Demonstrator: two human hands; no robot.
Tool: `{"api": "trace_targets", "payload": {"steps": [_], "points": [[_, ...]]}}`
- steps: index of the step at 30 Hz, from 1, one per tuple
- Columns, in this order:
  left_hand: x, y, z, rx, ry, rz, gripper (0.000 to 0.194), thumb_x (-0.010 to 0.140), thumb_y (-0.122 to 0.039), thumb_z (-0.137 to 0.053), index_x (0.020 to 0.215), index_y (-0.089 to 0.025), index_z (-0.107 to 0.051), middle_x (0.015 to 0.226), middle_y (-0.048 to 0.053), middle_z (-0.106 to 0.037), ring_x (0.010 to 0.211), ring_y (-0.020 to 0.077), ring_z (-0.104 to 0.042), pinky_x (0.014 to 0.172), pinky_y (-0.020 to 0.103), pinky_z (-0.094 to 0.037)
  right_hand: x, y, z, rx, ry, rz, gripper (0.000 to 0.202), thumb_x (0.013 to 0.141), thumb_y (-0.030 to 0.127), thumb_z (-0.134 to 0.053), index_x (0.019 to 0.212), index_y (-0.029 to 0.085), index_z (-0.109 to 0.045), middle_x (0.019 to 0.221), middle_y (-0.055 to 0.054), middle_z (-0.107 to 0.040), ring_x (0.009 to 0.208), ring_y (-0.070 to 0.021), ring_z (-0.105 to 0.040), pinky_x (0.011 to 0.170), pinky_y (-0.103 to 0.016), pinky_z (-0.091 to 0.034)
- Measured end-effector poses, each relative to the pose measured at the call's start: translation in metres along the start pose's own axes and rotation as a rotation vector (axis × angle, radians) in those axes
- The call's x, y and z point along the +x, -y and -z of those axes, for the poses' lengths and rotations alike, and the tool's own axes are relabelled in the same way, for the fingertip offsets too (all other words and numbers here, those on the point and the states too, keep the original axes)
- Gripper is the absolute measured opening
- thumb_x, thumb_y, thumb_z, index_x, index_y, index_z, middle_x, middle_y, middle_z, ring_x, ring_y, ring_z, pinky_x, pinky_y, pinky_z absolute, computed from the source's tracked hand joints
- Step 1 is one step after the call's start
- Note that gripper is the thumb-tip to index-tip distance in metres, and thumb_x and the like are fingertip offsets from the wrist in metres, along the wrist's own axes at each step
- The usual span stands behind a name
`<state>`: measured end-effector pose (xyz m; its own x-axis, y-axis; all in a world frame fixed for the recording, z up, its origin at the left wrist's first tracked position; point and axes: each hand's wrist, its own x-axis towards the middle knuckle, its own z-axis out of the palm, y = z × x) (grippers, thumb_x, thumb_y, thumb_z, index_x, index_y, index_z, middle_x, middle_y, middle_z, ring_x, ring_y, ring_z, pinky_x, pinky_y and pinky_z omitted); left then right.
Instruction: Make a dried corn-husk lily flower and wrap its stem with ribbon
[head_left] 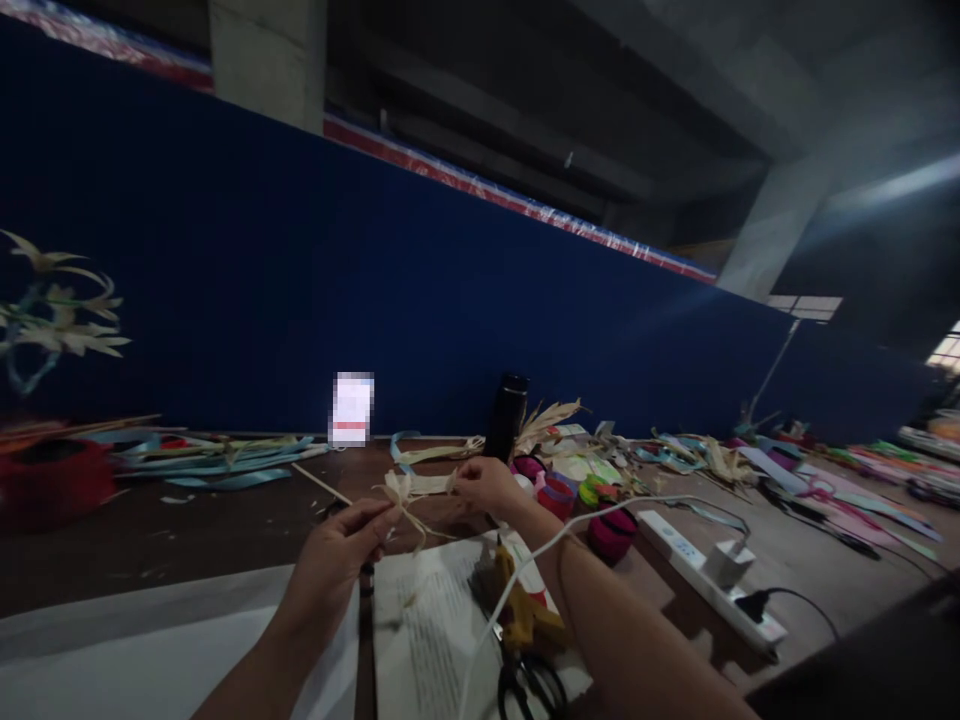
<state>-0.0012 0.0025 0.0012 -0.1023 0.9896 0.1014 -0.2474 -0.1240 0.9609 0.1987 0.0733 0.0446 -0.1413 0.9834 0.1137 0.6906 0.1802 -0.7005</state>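
My left hand (pixel 354 550) pinches a pale corn-husk piece (pixel 401 492) together with a thin stick (pixel 321 483) that points up and left. My right hand (pixel 487 487) has its fingers closed on the other end of a pale husk strip (pixel 427 484), which stretches between both hands. Thin fibres hang below the husk. Underneath lies a printed sheet (pixel 427 610). On it are a yellow glue gun (pixel 517 600) and black-handled scissors (pixel 531 686), near my right forearm. My exact fingertip contact is small and slightly blurred.
A white cable (pixel 517 575) runs across my right forearm to a power strip (pixel 712 585). A black bottle (pixel 507 415) and a lit screen (pixel 351 410) stand at the back. Tape rolls (pixel 611 535) and blue ribbons (pixel 225 462) lie about. A red container (pixel 56 482) is left.
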Motion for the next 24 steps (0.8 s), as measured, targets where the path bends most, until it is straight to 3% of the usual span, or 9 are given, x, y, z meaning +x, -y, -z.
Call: {"api": "trace_targets", "payload": {"steps": [4, 10, 19, 24], "points": [[-0.002, -0.003, -0.001, 0.059, 0.038, -0.023, 0.029, 0.060, -0.038, -0.073, 0.080, -0.018, -0.070, 0.070, 0.000, -0.061, 0.052, 0.0083, -0.043, 0.049, 0.021, -0.033, -0.032, 0.020, 0.002, 0.461, -0.030, -0.026, 0.014, 0.069, 0.031, -0.055, 0.069, 0.018, -0.053, 0.049, 0.007, -0.052, 0.042, -0.0096, -0.053, 0.041, -0.020, -0.038], [-0.006, -0.008, -0.001, 0.173, 0.084, -0.038, 0.030, 0.064, -0.043, -0.069, 0.080, -0.017, -0.069, 0.077, 0.000, -0.061, 0.056, 0.0098, -0.045, 0.053, 0.022, -0.035, -0.068, 0.040, -0.007, 0.905, -0.073, -0.041, 0.020, 0.062, 0.029, -0.063, 0.070, 0.019, -0.048, 0.047, 0.009, -0.048, 0.038, -0.0066, -0.048, 0.034, -0.016, -0.029], [-0.002, -0.002, 0.003, 0.240, 0.054, -0.076, 0.033, 0.064, -0.044, -0.069, 0.083, -0.016, -0.070, 0.063, 0.000, -0.059, 0.054, 0.0117, -0.045, 0.053, 0.023, -0.034, -0.074, 0.046, -0.029, 1.109, -0.108, -0.079, 0.020, 0.062, 0.025, -0.066, 0.071, 0.017, -0.050, 0.050, 0.006, -0.055, 0.035, -0.0060, -0.049, 0.030, -0.014, -0.025], [-0.006, -0.010, 0.000, 0.287, 0.013, -0.061, 0.035, 0.062, -0.043, -0.071, 0.088, -0.019, -0.070, 0.067, 0.000, -0.063, 0.054, 0.0119, -0.046, 0.052, 0.023, -0.035, -0.075, 0.049, -0.033, 1.139, -0.117, -0.093, 0.019, 0.062, 0.025, -0.067, 0.070, 0.017, -0.051, 0.053, 0.006, -0.057, 0.034, -0.0052, -0.048, 0.030, -0.014, -0.025]]}}
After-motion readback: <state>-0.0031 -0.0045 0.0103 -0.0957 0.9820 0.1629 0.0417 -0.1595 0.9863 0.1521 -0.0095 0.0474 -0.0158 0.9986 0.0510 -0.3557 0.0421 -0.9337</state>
